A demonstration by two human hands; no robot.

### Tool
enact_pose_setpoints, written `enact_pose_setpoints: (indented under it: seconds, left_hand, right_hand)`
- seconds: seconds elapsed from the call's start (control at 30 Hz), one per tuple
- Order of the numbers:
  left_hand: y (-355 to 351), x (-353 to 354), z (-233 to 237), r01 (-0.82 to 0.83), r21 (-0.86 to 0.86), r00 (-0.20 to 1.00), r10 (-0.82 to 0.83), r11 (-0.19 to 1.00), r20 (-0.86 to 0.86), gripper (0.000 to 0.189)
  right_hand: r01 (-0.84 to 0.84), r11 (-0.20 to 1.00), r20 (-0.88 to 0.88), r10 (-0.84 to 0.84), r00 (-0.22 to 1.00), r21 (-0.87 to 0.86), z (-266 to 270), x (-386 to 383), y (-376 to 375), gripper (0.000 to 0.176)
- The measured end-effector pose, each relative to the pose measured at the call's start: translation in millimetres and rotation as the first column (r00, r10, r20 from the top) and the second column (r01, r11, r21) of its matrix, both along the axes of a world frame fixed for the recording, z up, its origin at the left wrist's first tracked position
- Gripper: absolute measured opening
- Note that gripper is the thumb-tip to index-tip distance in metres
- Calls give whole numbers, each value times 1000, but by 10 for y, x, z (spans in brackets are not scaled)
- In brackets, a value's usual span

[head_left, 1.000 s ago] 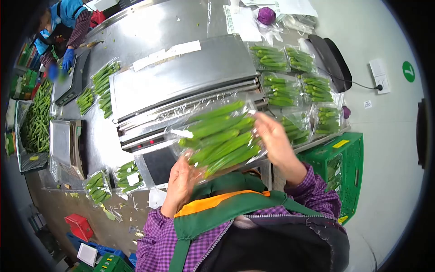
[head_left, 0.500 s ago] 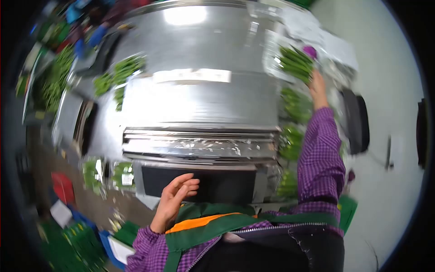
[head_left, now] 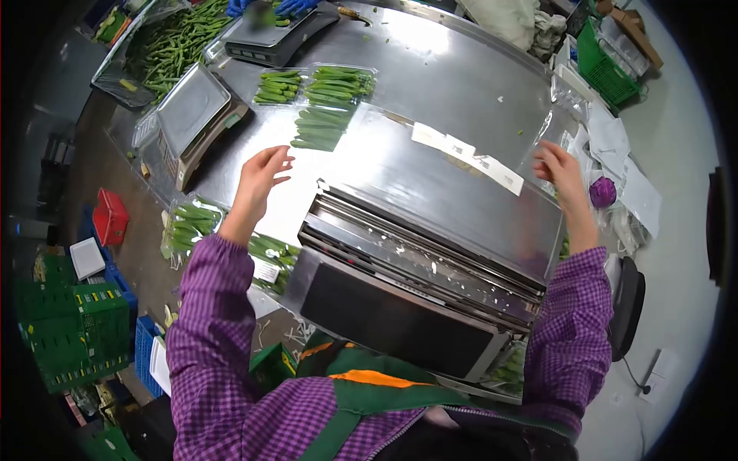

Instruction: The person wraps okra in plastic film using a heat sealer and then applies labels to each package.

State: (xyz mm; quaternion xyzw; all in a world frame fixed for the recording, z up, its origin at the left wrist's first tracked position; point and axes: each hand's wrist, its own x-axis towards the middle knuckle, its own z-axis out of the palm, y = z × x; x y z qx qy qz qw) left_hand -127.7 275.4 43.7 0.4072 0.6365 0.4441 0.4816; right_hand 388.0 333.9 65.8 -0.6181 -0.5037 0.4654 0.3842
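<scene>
My left hand (head_left: 255,184) is raised over the left side of the steel wrapping table, fingers apart and holding nothing. Just beyond its fingertips lies a pack of green okra pods (head_left: 321,127), with more okra packs (head_left: 338,84) behind it. On the right side, my right hand (head_left: 563,175) hovers with loosely curled fingers and nothing visible in them. Clear plastic film (head_left: 544,131) glints near its fingertips. Between my arms sits the wrapping machine (head_left: 423,257), littered with small white scraps. Wrapped okra packs (head_left: 192,224) lie below my left hand.
Two weighing scales (head_left: 192,115) stand at the left, beside a bin of loose green pods (head_left: 181,50). A co-worker's blue-gloved hands (head_left: 296,8) are at the top. Green crates (head_left: 73,330) are stacked at lower left. A purple ball-shaped item (head_left: 603,192) lies at the right.
My right hand has let go of the okra bunch at the right. My left hand has risen and moved outward over the table. The view has turned towards the left.
</scene>
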Motion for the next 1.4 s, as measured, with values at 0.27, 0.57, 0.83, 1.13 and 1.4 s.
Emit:
enact_pose_setpoints:
  seconds: [0.27,0.57,0.83,1.13,1.4]
  left_hand:
    - [1901,-548,-1121,-54,126,948,90,991,-305,37]
    - [2613,-737,-1539,124,112,843,-45,986,-535,32]
    - [2555,-623,-1095,103,131,991,-90,986,-99,31]
    - [1400,512,346,380,223,916,-398,898,40,36]
    - [275,1528,-20,654,65,739,-655,754,159,36]
  right_hand:
    - [-290,948,85,302,949,-134,-201,-2113,1146,34]
    - [-262,885,137,336,932,-385,-1207,-2988,2194,49]
    - [-294,904,33,320,947,-311,-1003,-2866,2261,42]
    - [-150,982,109,162,981,-111,348,-1557,731,34]
    - [34,969,47,-23,999,-246,49,-530,-1035,38]
